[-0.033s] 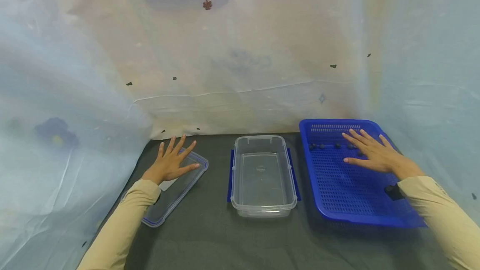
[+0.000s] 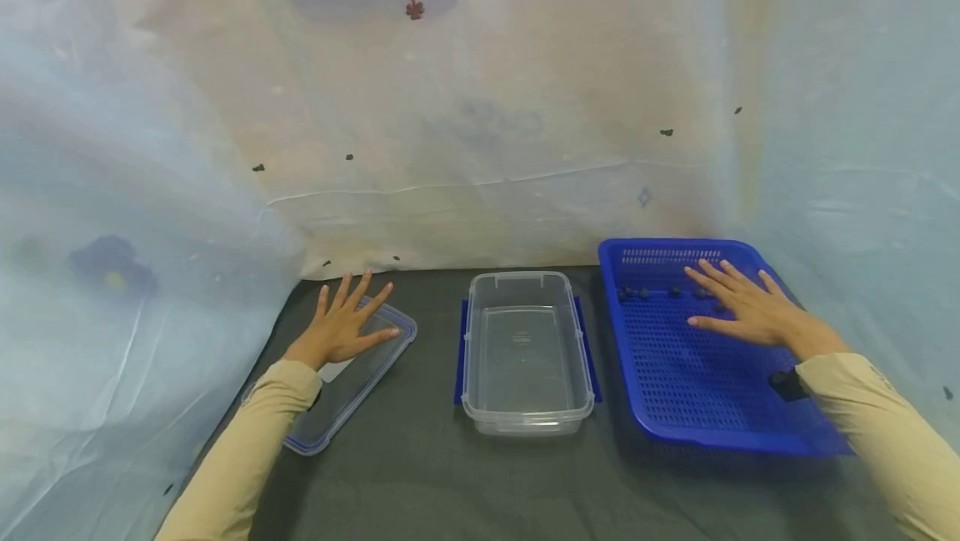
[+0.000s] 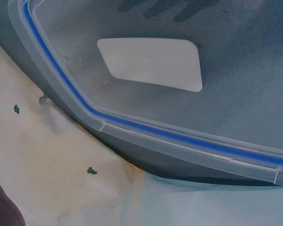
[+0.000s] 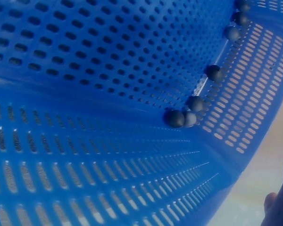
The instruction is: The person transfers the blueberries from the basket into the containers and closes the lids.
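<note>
My left hand (image 2: 341, 328) is spread, fingers apart, above a clear rectangular lid (image 2: 345, 391) with a blue seal; it holds nothing. The left wrist view shows the lid's white label (image 3: 151, 63) close up. Over a blue perforated plastic basket (image 2: 675, 391), my right hand (image 2: 757, 312) is likewise spread and holds nothing. Several small dark round blueberries (image 4: 175, 118) lie in the basket along its far side; the right hand partly hides that row in the head view. Between the hands stands a clear plastic food container (image 2: 525, 366), uncovered, with blue side flaps hanging down.
A dark grey cloth (image 2: 420, 483) covers the table. Pale patterned sheeting (image 2: 495, 107) hangs behind the table and on both sides. The basket's right side comes close to the right-hand sheet, and the lid lies near the left one.
</note>
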`<state>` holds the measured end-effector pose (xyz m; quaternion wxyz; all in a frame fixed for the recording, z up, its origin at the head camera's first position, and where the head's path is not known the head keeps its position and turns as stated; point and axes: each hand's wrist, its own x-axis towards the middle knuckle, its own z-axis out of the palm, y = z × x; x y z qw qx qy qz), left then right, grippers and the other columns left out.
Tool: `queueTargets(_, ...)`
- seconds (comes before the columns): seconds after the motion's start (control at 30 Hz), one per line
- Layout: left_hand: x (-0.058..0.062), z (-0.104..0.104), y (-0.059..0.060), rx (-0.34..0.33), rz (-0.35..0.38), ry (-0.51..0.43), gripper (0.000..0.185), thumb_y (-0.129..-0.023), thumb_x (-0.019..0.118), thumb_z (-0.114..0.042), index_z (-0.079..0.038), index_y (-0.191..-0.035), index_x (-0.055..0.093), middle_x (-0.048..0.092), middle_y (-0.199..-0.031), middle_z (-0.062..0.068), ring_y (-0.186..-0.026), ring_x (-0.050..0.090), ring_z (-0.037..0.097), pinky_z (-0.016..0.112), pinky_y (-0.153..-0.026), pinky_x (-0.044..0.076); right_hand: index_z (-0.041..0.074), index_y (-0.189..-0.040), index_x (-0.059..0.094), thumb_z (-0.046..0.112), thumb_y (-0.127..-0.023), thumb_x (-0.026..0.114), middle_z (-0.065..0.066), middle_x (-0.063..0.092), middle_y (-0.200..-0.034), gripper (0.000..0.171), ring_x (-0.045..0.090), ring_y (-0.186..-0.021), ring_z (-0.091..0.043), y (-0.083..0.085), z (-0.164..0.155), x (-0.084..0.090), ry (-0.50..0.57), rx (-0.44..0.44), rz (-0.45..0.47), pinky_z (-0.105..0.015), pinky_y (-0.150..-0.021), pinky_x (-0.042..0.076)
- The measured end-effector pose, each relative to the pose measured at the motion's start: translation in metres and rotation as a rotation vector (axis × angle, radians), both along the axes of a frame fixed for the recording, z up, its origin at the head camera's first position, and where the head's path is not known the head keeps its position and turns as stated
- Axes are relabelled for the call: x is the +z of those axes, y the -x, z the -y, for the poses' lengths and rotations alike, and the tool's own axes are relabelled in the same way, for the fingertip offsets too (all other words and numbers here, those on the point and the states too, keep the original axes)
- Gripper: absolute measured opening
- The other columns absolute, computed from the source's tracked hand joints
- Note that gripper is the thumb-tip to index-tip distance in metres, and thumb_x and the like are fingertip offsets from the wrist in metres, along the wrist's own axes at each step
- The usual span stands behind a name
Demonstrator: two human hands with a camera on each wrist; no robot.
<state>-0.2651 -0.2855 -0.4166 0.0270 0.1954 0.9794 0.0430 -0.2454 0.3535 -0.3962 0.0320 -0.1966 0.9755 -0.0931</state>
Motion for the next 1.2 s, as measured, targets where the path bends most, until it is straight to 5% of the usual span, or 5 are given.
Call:
queueTargets(0.3,0.000,0.004,-0.003,0.018,-0.019,-0.039,0.084,-0.094,0.040,-0.066,-0.023,-0.158,0.008,-0.011,-0.160,0.015,-0.141,-0.019,0.039,0.064,-0.106,-0.011,0.019,-0.158,0.008,0.051,-0.093,0.057,-0.022,0.010,-0.159,0.087,0.003,-0.142,-0.045,-0.004,0.001,0.005,0.066,0.014,-0.010,-0.070,-0.104,-0.006)
queueTargets(0.53,0.007,0.004,-0.008,0.037,-0.031,-0.155,0.085,-0.095,0.044,-0.062,-0.019,-0.158,0.005,-0.014,-0.159,0.015,-0.141,-0.018,0.041,0.063,-0.106,-0.012,0.017,-0.157,0.000,0.048,-0.095,0.055,-0.021,0.005,-0.159,0.088,-0.003,-0.143,-0.042,-0.002,0.000,0.009,0.127,0.016,-0.027,-0.064,-0.106,-0.011)
queueTargets(0.73,0.009,0.004,-0.007,0.044,-0.054,-0.243,0.083,-0.098,0.043,-0.057,-0.016,-0.157,0.002,-0.018,-0.158,0.014,-0.141,-0.017,0.041,0.065,-0.107,-0.006,0.010,-0.157,0.008,0.040,-0.096,0.057,-0.024,0.013,-0.158,0.084,0.005,-0.143,-0.043,-0.002,0.003,0.012,0.215,0.032,-0.099,-0.064,-0.109,-0.002)
queueTargets(0.97,0.012,-0.001,-0.011,0.016,-0.083,-0.469,0.081,-0.100,0.046,-0.045,-0.012,-0.157,-0.002,-0.020,-0.158,0.015,-0.141,-0.017,0.040,0.064,-0.107,-0.007,0.000,-0.152,0.024,0.030,-0.097,0.059,-0.033,0.028,-0.149,0.072,0.023,-0.134,-0.053,0.003,0.006,0.011,0.341,0.038,-0.195,-0.068,-0.103,0.019)
queueTargets(1.2,0.016,-0.017,-0.024,0.007,-0.038,-0.731,0.077,-0.102,0.049,-0.035,-0.012,-0.157,-0.001,-0.009,-0.160,0.014,-0.144,-0.005,0.037,0.066,-0.108,0.005,-0.003,-0.144,0.040,0.027,-0.093,0.066,-0.033,0.044,-0.137,0.065,0.038,-0.123,-0.055,0.008,0.015,0.009,0.424,-0.026,-0.278,-0.070,-0.094,0.030)
